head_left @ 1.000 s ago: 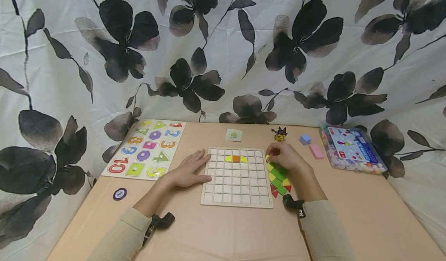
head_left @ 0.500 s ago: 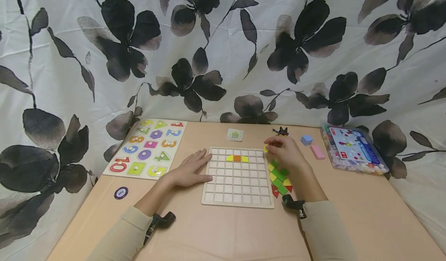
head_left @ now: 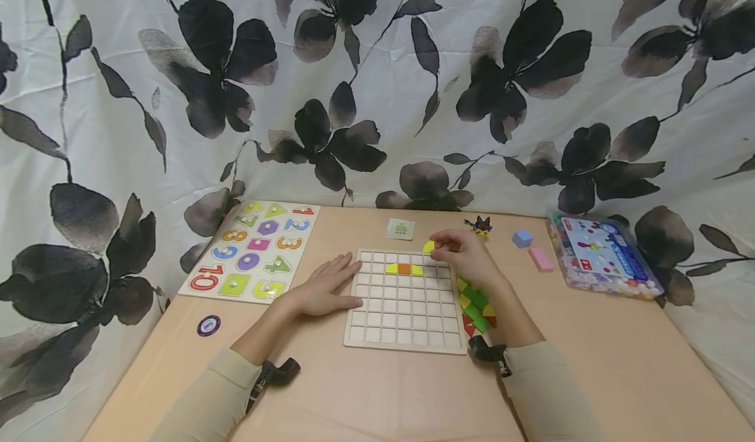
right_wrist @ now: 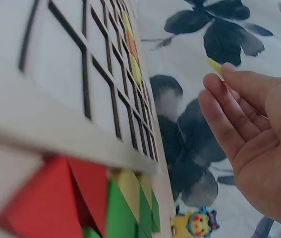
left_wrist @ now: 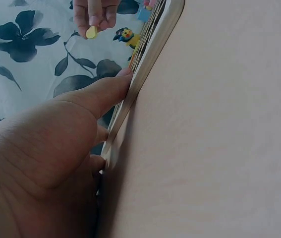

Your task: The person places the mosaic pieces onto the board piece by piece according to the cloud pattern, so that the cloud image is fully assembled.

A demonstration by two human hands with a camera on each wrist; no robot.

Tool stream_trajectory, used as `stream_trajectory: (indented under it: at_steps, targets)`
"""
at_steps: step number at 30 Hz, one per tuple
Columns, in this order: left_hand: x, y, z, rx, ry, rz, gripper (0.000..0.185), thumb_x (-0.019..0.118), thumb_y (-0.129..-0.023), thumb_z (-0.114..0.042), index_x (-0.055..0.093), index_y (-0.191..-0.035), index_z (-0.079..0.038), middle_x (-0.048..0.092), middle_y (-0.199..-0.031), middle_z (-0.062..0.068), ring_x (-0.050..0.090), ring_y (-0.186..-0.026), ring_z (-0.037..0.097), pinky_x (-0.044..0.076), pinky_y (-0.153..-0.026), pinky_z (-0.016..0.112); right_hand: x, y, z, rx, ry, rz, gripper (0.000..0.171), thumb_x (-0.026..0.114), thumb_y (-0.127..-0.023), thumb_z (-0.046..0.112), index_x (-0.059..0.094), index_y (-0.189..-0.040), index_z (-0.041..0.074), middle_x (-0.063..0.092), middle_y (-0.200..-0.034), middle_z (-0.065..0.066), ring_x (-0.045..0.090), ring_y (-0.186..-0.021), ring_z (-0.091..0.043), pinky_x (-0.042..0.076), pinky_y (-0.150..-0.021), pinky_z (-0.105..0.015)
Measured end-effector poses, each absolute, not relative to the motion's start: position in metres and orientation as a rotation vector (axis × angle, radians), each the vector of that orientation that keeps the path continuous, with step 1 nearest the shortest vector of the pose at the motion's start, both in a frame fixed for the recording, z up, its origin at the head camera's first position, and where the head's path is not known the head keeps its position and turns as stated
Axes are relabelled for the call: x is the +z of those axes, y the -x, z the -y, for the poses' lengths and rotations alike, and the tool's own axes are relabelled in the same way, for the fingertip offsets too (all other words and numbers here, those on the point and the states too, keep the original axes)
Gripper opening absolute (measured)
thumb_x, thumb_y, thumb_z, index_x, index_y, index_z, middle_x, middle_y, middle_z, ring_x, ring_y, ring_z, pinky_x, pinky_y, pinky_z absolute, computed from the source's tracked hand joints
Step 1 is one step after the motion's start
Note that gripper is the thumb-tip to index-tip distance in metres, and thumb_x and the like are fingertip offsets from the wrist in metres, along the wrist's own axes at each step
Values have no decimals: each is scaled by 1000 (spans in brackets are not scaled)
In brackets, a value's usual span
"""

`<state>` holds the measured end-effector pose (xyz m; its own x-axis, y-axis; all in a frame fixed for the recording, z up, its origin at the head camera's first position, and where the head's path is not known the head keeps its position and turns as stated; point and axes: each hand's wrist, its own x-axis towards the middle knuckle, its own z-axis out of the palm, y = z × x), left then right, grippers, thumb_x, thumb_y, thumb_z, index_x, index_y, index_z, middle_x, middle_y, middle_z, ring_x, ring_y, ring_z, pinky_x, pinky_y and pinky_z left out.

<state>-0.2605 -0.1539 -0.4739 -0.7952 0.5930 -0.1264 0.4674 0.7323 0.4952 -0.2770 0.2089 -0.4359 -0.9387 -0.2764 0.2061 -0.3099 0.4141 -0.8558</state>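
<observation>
the right hand [head_left: 466, 253] pinches a small yellow piece [head_left: 428, 246] in its fingers [left_wrist: 96, 15], held just above the far edge of the grid board [head_left: 404, 301]. the piece sits at the fingertips on the hand's left side, its rounded edge turned away toward the curtain; its long axis i cannot tell. the board's open cells lie directly below and nearer, beside the yellow and orange pieces [head_left: 404, 269] already set. the left hand [head_left: 324, 288] lies flat, fingers straight, against the board's left edge on the worktop [head_left: 366, 396].
</observation>
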Motion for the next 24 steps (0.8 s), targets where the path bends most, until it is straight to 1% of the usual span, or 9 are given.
stream_trajectory:
  at_steps: [2,6,8,12,14,20,24]
  targets:
    - [-474,260,154,645,-836,-2662,93,59,-97,-65,20,-168,-20,3,-176,11,-1,-164,29,3,-133,50,-436,276,-201,1581,-565,2613,30,77,-95,11,72,-123,0,73,-99,-13,70,-84,-22,63,-75,-36]
    - [-474,259,154,659,-837,-2656,92,61,-97,-63,21,-168,-18,4,-176,13,-1,-164,31,3,-133,52,-436,273,-184,1533,-603,2611,29,78,-94,14,74,-120,0,73,-94,-9,66,-79,-20,58,-67,-24]
    - [-474,259,154,657,-834,-2656,93,60,-97,-63,21,-168,-18,4,-176,13,-1,-164,31,3,-133,51,-436,272,-176,1510,-607,2608,27,79,-93,14,76,-117,2,72,-92,-7,65,-78,-19,55,-64,-21]
    - [-474,260,154,643,-824,-2661,93,59,-97,-65,20,-168,-20,3,-177,11,-2,-164,28,2,-133,49,-438,271,-160,1479,-626,2618,23,80,-92,14,77,-113,3,70,-89,-4,62,-76,-18,52,-63,-21]
    - [-475,260,154,651,-827,-2662,92,60,-97,-64,21,-168,-20,3,-176,11,-2,-164,28,2,-133,50,-438,270,-154,1467,-637,2636,21,80,-93,14,77,-111,5,69,-88,-4,61,-76,-18,51,-64,-21]
    - [-475,261,154,645,-825,-2663,92,60,-97,-64,20,-168,-20,3,-177,10,-2,-164,28,2,-133,50,-443,266,-141,1471,-663,2662,20,80,-92,14,76,-110,6,69,-88,-3,61,-77,-16,51,-66,-22]
    - [-474,260,153,650,-850,-2671,92,61,-98,-62,23,-168,-17,5,-176,14,1,-164,33,4,-132,53,-451,268,-135,1468,-687,2652,21,81,-91,14,77,-110,5,69,-86,-2,61,-75,-15,51,-64,-22]
